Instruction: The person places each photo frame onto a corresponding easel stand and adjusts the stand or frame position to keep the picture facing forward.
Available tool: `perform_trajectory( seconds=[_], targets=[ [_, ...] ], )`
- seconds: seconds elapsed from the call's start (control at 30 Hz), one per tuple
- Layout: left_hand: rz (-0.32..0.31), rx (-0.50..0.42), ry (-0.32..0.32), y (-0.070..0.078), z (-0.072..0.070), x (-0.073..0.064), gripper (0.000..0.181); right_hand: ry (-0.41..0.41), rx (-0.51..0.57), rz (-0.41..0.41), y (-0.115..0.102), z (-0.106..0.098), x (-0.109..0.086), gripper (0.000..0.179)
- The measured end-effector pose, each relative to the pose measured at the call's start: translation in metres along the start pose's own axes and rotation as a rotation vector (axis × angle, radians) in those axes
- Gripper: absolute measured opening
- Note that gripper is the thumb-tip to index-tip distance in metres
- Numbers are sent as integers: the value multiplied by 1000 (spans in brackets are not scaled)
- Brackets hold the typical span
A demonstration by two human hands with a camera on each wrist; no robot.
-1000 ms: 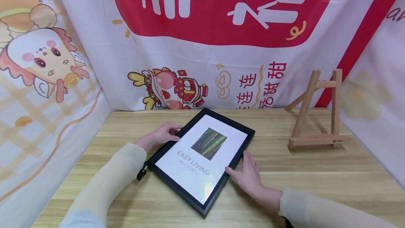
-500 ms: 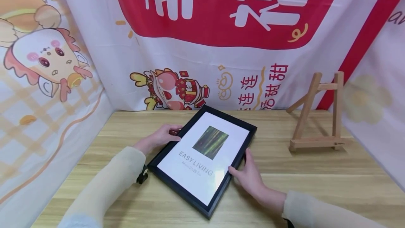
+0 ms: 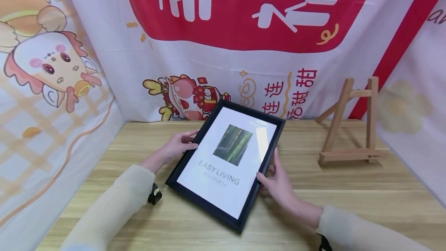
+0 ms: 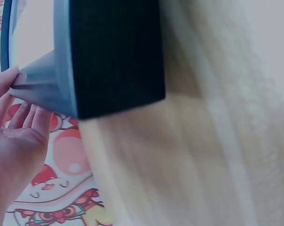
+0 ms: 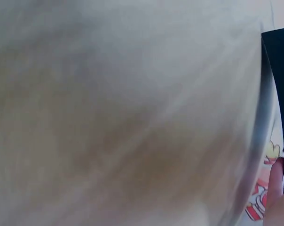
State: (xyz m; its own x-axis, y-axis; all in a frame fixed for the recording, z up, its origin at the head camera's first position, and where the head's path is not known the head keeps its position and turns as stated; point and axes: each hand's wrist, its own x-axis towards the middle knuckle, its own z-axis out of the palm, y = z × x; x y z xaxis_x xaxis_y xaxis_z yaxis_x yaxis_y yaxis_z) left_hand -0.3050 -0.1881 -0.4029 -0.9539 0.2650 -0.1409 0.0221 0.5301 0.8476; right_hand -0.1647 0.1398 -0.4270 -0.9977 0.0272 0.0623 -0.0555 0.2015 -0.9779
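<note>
A black picture frame (image 3: 223, 208) with a white insert, a small green picture and the words "EASY LIVING" is tilted, its far end raised off the table. My left hand (image 3: 175, 146) grips the left long side, thumb on the front edge and fingers beneath. On the opposite side my right hand (image 3: 278, 185) holds the frame the same way. The left wrist view shows the left hand (image 4: 17, 146) pinching the frame's edge (image 4: 118, 56). In the right wrist view only part of the right hand (image 5: 278, 202) shows against the black frame edge (image 5: 279, 84).
A small wooden easel (image 3: 348, 127) stands at the back right of the wood-grain table (image 3: 139, 220). Printed cloth (image 3: 223, 42) hangs behind the table and along both sides.
Both hands have lifted the picture frame; its far end rose and it tilts more toward me, slightly to the right. A light reflection moved from its lower part to its upper right. The easel stays put.
</note>
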Motion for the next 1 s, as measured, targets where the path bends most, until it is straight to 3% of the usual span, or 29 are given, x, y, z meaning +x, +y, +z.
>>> perform_trajectory(
  seconds=[0.1, 0.33, 0.6, 0.73, 1.0],
  targets=[
    [24, -23, -10, 9, -2, -5, 64, -24, 14, 13, -6, -10, 4, 100],
    [93, -106, -153, 25, -6, -22, 80, -160, 54, 33, -21, -43, 14, 96],
    [104, -156, -235, 46, -4, -40, 85, -251, 3, 41, -30, -80, 24, 94],
    [176, -196, -225, 56, 6, -47, 85, -280, -30, 12, -35, -99, 29, 92],
    [373, -206, -117, 76, 42, -52, 87, -245, -140, -78, -39, -132, 37, 92]
  ],
)
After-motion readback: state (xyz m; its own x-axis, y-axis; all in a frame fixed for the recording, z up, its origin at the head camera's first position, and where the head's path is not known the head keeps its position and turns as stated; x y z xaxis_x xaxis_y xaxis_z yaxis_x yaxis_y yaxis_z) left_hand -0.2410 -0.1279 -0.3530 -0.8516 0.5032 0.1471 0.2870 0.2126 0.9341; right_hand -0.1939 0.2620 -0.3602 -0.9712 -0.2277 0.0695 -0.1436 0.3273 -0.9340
